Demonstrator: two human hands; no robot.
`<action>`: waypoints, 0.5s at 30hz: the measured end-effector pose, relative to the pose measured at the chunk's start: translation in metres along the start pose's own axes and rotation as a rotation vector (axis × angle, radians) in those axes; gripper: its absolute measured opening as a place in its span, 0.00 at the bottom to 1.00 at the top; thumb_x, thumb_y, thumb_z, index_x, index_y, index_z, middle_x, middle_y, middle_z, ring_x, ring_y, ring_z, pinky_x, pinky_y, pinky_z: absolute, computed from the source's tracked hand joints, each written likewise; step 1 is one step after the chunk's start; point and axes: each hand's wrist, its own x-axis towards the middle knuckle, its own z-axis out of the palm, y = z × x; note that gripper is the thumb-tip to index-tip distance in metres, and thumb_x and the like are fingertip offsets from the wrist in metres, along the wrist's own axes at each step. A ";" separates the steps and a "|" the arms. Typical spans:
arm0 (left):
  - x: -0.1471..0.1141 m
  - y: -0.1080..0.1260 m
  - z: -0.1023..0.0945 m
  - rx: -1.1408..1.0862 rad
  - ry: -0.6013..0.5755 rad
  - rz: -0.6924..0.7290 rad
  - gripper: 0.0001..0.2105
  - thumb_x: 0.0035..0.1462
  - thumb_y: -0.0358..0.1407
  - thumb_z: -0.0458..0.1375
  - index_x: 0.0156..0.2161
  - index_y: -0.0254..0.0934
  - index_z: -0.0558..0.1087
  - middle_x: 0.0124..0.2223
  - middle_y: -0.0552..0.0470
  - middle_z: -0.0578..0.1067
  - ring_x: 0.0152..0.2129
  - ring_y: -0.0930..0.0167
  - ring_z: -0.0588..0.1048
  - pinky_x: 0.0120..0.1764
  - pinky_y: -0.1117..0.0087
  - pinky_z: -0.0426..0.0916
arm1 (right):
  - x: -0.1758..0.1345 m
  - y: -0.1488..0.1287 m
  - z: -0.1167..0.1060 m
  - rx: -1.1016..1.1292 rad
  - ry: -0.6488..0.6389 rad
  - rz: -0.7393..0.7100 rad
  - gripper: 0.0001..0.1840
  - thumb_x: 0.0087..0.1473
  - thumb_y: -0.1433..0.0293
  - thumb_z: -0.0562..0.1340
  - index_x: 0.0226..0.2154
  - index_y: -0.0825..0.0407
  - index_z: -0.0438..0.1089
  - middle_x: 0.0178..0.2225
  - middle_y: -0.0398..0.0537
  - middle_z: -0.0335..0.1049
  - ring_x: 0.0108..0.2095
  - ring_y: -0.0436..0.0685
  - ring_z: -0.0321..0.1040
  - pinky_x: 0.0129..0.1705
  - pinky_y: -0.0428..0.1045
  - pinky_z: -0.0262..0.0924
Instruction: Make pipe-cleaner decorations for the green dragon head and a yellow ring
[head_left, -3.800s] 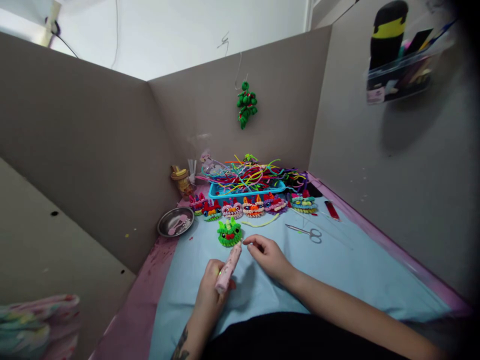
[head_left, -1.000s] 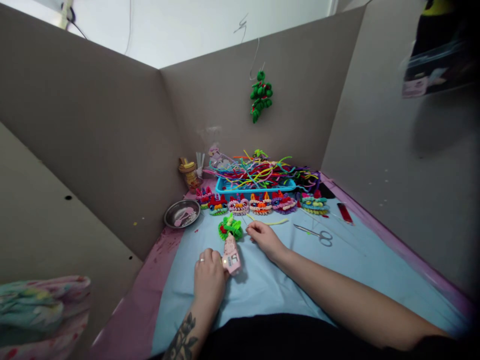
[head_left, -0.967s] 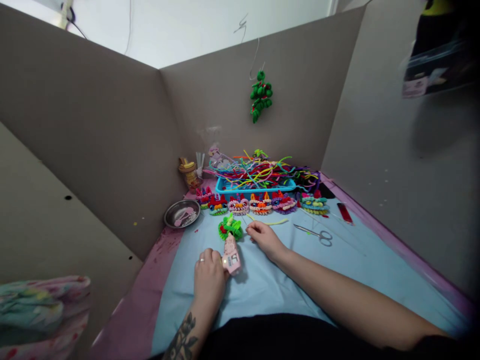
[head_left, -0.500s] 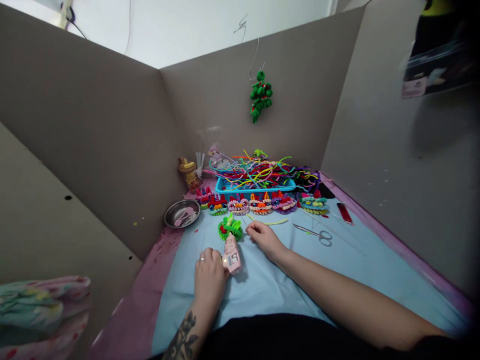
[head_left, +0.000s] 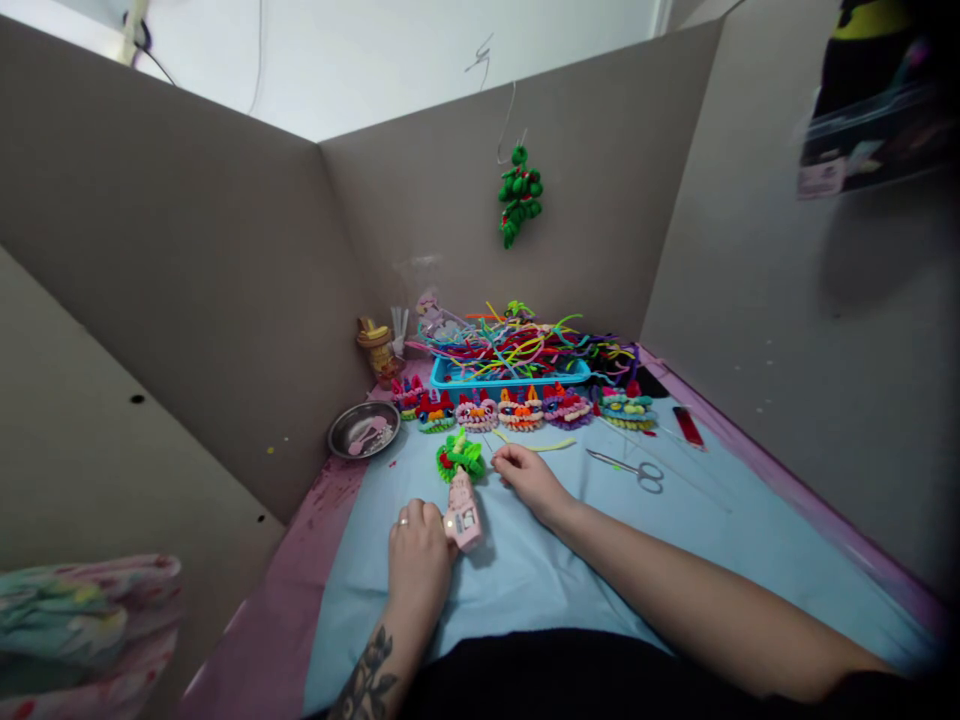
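My left hand [head_left: 420, 545] is wrapped round the handle of a pink hot glue gun [head_left: 465, 515]. The gun's nozzle points away from me and meets the near side of a bright green fuzzy pipe-cleaner head [head_left: 460, 457] with a red spot on it. To the right of that head, my right hand [head_left: 527, 475] is closed in a pinch. A thin, wire-like piece [head_left: 487, 442] sticks out from its fingertips toward the green head; its other end is hidden in the fingers. A loose yellow-green pipe cleaner [head_left: 547, 446] lies just beyond this hand.
Several finished pipe-cleaner heads [head_left: 521, 409] stand in a row before a blue tray [head_left: 510, 382] heaped with coloured pipe cleaners. Scissors [head_left: 634, 470] lie at right, a metal bowl [head_left: 337, 440] at left. Grey partitions [head_left: 495, 130] enclose the table; a green ornament [head_left: 520, 195] hangs behind.
The camera view has shifted very slightly. Both hands, the glue gun and the green head stay in practically the same places.
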 end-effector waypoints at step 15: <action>0.000 -0.001 0.000 -0.029 -0.032 -0.012 0.07 0.52 0.36 0.56 0.34 0.34 0.65 0.36 0.47 0.66 0.35 0.64 0.66 0.34 0.66 0.58 | 0.001 0.004 -0.001 -0.001 0.001 -0.006 0.09 0.46 0.64 0.57 0.26 0.53 0.64 0.20 0.39 0.60 0.21 0.48 0.55 0.24 0.44 0.51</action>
